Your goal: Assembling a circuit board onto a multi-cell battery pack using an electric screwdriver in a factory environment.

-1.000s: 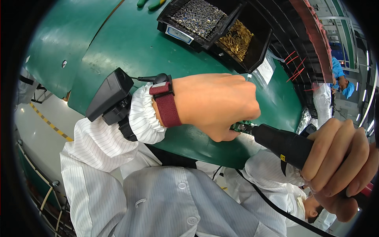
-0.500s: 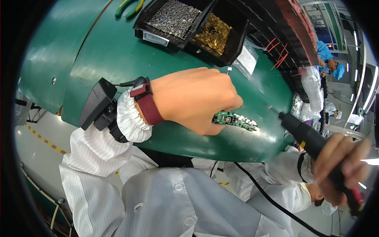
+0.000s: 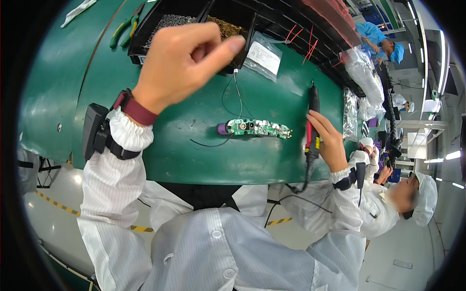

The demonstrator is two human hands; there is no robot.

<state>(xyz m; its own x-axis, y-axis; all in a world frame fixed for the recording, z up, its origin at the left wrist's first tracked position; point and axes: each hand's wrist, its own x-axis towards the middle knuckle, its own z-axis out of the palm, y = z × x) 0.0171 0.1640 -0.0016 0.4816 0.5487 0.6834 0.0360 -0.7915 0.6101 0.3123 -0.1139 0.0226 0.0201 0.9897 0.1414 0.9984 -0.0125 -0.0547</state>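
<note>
A narrow green circuit board (image 3: 262, 128) with a purple end piece (image 3: 222, 129) and thin wires lies on the green mat, apart from both hands. My left hand (image 3: 179, 65) is raised over the parts bins, with thumb and forefinger apart and nothing visible between them. Its other fingers are curled and partly hidden. Low beside the board's right end, my right hand (image 3: 327, 143) has its fingers on a black and red electric screwdriver (image 3: 314, 99), whose tip points away from me. A cord runs from the tool's near end.
Black bins hold small silver parts (image 3: 172, 22) and brass-coloured parts (image 3: 225, 28). Green-and-yellow pliers (image 3: 125, 31) lie left of them. A clear bag with a white label (image 3: 264, 58) sits right of the bins. A co-worker in a white cap (image 3: 424, 199) is at the right.
My left hand has let go of the circuit board and moved up and left to the bins. My right hand has brought the screwdriver down and left to the mat.
</note>
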